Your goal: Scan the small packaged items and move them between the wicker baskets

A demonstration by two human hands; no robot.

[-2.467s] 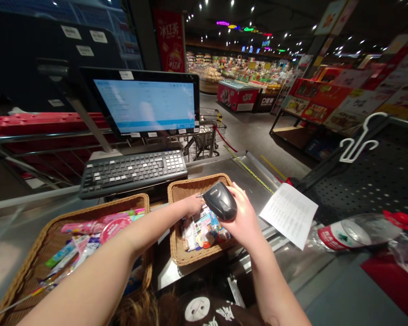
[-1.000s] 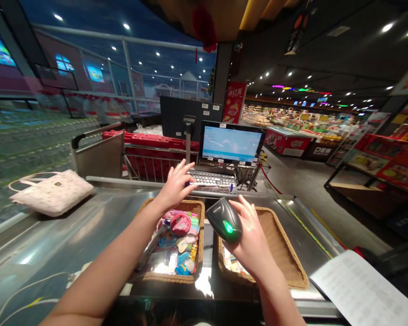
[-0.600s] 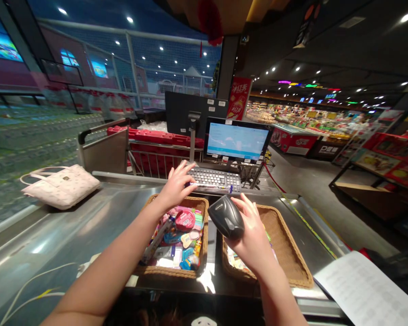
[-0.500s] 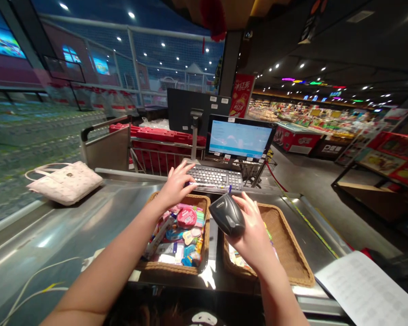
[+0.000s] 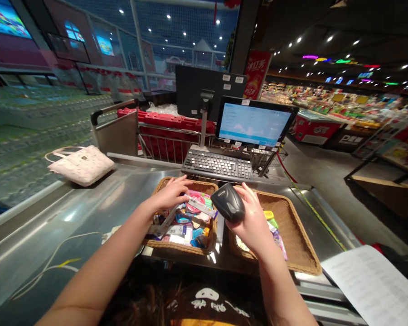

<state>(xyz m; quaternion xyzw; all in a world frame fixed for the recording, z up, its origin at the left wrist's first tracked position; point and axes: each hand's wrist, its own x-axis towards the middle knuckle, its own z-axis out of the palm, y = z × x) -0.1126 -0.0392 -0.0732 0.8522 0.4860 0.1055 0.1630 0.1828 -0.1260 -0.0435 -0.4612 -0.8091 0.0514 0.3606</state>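
My right hand is wrapped round a black handheld barcode scanner, its head tilted to the left above the gap between two wicker baskets. Over the left wicker basket, my left hand pinches one end of a long, thin wrapped stick packet. The packet's other end points right, toward the scanner. Beneath it, colourful small packages fill the basket, among them a round pink container. The right wicker basket holds a few small packs on its left side, partly hidden by my right hand and forearm.
Beyond the baskets stand a black keyboard and a lit monitor. A pale handbag rests on the metal counter at left. Loose white cable lies near left; a printed sheet is at right.
My left hand has brought the stick packet down and nearer, from in front of the keyboard to over the left basket. The scanner stays in my right hand. The view has tilted downward.
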